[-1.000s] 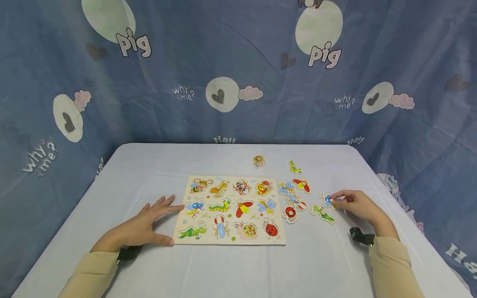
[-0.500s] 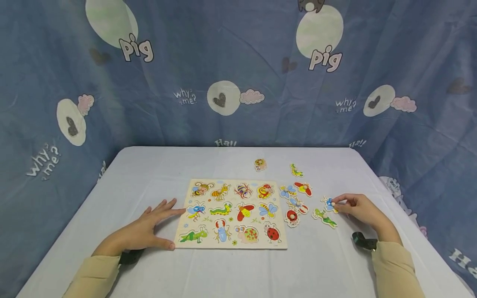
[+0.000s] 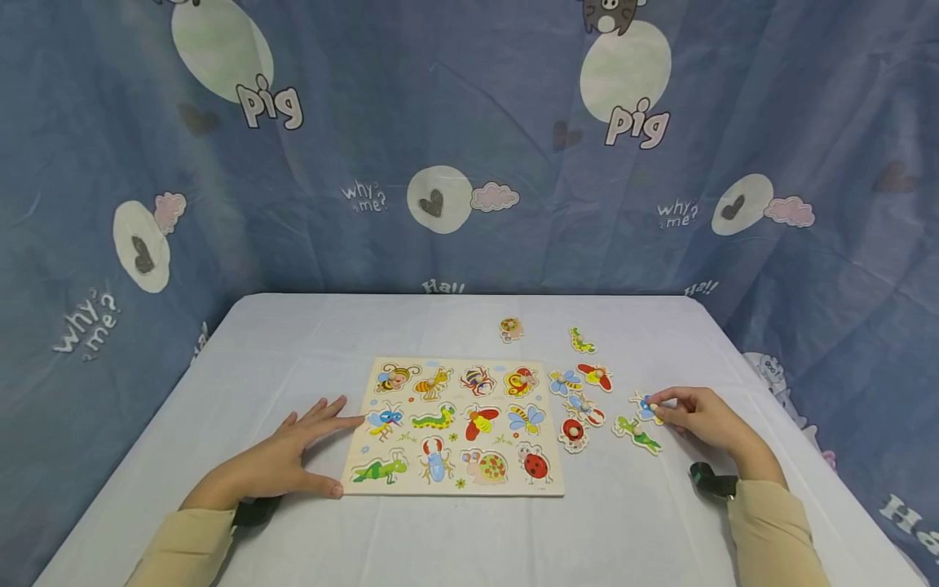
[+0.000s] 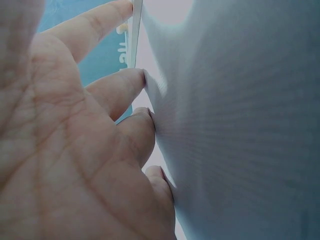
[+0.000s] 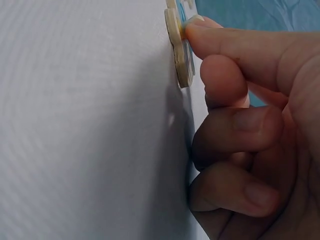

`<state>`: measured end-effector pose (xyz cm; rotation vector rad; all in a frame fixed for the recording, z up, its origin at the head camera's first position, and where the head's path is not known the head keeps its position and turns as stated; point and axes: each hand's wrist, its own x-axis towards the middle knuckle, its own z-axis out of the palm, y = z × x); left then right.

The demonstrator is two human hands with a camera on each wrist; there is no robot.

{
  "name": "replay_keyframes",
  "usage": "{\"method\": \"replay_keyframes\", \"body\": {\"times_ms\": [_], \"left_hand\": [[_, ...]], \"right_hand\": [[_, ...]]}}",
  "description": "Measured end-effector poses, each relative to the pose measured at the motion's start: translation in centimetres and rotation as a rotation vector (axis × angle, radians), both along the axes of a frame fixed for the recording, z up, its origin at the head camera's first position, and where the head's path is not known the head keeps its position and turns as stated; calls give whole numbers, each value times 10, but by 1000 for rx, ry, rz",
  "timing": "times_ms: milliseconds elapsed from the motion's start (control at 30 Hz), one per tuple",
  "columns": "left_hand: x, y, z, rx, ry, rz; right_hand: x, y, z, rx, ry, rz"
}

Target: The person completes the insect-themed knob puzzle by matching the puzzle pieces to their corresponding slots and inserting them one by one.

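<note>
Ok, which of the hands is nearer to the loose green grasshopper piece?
Right. The right hand is beside the grasshopper piece; the left hand is farther off, at the left edge of the puzzle board.

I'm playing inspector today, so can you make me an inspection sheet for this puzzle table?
Surface: white tablecloth, slightly creased.
Job's things: bug puzzle board, far row filled; seven loose puzzle pieces beyond or right of it; blue mosquito piece, held.
Clutter: nothing seen.
Grips: left hand touches the board's left edge, fingers spread; right hand pinches the mosquito piece.
Cables: nothing seen.
Surroundings: blue curtain printed with "pig" and hearts.
</note>
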<state>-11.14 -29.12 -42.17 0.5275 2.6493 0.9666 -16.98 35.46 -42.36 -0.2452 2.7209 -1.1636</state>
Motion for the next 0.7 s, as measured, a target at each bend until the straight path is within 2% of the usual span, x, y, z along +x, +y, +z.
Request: {"method": "replay_keyframes", "body": {"times_ms": [467, 700], "left_hand": [[1, 0, -2, 0, -3, 5], [1, 1, -1, 6, 3, 2]], "right_hand": [[0, -1, -7, -26, 32, 14], [0, -1, -5, 14, 35, -2]]}}
